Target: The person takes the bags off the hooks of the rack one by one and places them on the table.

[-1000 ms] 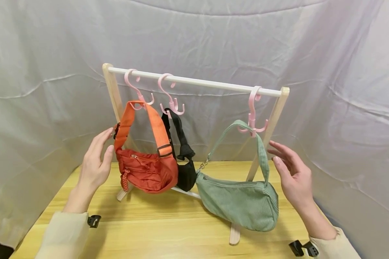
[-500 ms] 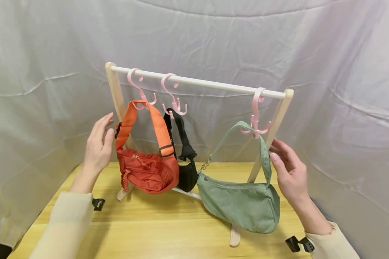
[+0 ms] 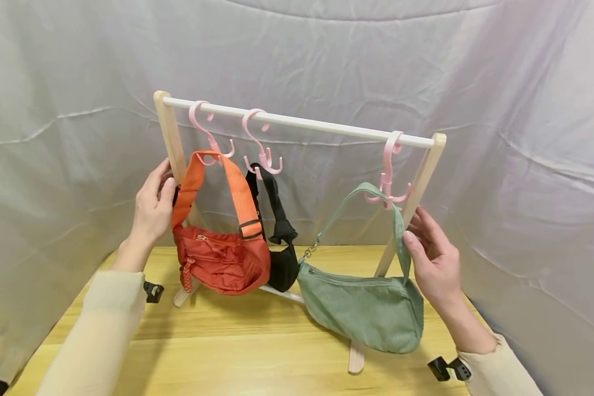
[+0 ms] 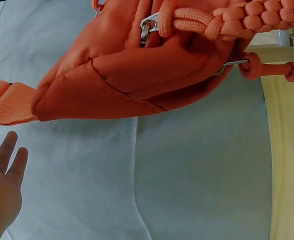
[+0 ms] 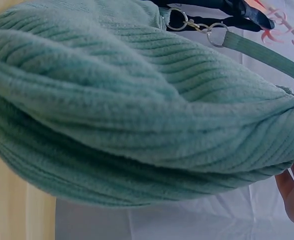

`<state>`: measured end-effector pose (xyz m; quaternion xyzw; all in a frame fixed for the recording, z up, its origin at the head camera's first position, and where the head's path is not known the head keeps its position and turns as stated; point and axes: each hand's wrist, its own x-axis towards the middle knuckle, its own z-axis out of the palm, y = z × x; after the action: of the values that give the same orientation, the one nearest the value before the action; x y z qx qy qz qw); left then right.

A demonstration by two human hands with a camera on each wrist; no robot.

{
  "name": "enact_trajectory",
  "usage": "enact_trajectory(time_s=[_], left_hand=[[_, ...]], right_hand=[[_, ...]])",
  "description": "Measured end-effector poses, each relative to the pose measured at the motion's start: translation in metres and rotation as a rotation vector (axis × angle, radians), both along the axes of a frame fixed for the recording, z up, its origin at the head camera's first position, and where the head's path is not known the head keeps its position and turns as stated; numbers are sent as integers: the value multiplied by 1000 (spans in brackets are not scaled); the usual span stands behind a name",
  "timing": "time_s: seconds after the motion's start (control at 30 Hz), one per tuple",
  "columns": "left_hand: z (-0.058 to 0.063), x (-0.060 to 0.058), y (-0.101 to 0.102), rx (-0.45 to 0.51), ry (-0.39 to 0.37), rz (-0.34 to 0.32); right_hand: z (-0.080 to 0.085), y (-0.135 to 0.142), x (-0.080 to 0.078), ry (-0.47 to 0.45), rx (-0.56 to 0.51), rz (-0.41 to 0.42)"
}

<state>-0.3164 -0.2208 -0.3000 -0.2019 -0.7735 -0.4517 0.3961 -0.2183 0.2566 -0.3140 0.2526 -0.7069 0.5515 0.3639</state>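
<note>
My left hand is raised beside the left wooden post of a small rack, fingers extended, thumb near the orange strap's buckle. In the left wrist view its fingers look straight and apart. A red waist bag hangs by its orange strap from a pink hook. My right hand is at the right wooden post, its fingertips partly hidden there. Its thumb is close to the strap of a green corduroy shoulder bag, which hangs from another pink hook. Whether this hand touches the post is unclear.
Between them a black bag hangs from a third pink hook, partly behind the red bag. The white rail joins the posts at the top. The rack stands on a wooden table, with grey cloth around it.
My left hand has risen and moved toward the left post. My right hand has shifted left and slightly up toward the right post. The bags still hang from their hooks.
</note>
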Motion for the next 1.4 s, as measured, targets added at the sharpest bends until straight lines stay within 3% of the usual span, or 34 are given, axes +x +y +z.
enact_trajectory(time_s=[0.23,0.37,0.7,1.07,1.4], left_hand=[[-3,-8,0,-17,-66,-24],[-4,-8,2,-10,-59,-39],[-7,-7,7,56,2,11],[-6,-7,5,120,-42,3],[-10,-4,0,170,-20,-2]], right_hand=[[-5,3,-1,1,4,-8],[-5,1,-1,18,9,-16],[2,-9,9,76,22,2],[6,-9,4,103,69,-43],[4,-13,-6,145,85,-74]])
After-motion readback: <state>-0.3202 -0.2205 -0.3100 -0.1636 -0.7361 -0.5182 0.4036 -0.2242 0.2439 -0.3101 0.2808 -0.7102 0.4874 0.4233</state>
